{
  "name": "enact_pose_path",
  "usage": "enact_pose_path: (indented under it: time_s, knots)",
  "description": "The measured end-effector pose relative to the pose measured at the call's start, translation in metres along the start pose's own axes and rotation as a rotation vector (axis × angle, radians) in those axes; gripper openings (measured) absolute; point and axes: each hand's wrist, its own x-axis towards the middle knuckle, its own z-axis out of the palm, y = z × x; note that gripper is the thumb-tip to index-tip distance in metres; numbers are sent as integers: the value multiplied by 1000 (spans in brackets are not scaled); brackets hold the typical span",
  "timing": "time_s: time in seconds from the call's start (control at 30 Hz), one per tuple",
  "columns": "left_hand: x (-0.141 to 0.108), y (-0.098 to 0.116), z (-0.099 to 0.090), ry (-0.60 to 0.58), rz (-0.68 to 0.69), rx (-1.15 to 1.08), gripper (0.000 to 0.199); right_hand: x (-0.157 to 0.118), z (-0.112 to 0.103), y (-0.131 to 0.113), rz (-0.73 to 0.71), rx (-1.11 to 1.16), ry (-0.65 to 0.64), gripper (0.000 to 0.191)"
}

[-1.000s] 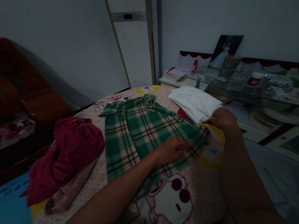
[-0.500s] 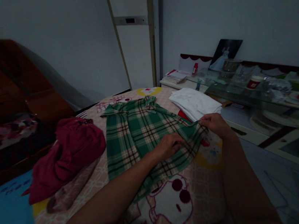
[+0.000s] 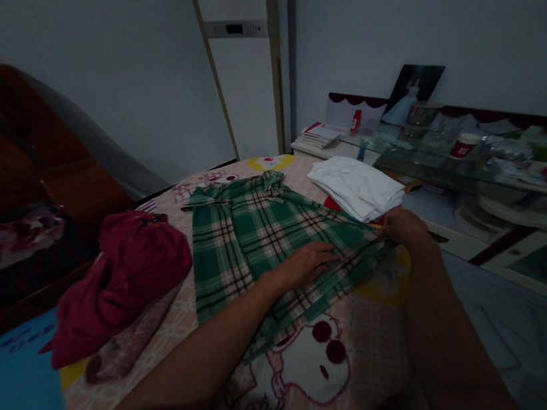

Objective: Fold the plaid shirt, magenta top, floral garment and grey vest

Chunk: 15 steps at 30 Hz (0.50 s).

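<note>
Right grip (image 3: 405, 228) pinches plaid garment (image 3: 266, 223) near tablecloth (image 3: 373, 346) edge.

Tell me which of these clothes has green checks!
The green plaid garment, under the left hand and pinched by the right hand. The bunched maroon garment and the folded white cloth beside it show no checks.

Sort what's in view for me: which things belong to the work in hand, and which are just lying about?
In hand:
- green plaid shirt, spread out
- left hand, resting on it
- right hand, pinching its end at the right
- pink patterned cover, beneath

Apparently just lying about:
- folded white cloth
- crumpled maroon garment
- red-and-white cup
</note>
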Motion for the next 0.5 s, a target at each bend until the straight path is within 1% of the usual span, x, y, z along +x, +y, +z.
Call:
enact_pose_path:
  time_s: [0.03, 0.1, 0.17, 0.23, 0.3, 0.33, 0.4, 0.47, 0.5]
  knots:
    - [-1, -1, 0, -6, -12, 8, 34, 0, 2, -2, 26, -48, -42, 16]
    - [-1, -4, -1, -5, -32, 19, 35, -1, 3, -8, 62, -95, -65, 21]
    - [-2, -7, -1, -2, -38, 23, 37, -1, 0, -13, 99, -97, -10, 23]
    - [-1, -6, -2, 15, -48, 18, 37, -3, -6, -18, 122, -70, 83, 21]
    - [2, 1, -6, 54, -63, -8, 32, -4, -11, -25, 78, 19, 161, 17]
    - [4, 7, -9, 67, -61, -34, 27, -5, -12, -29, 29, 99, 175, 16]
    - [8, 21, -14, 56, -26, -108, 18, -9, -12, -37, -74, 301, 126, 12]
    - [12, 36, -18, -11, 22, -154, 14, -13, -11, -43, -156, 465, -10, 10]
    - [12, 41, -18, -50, 36, -148, 12, -15, -10, -44, -183, 508, -92, 10]
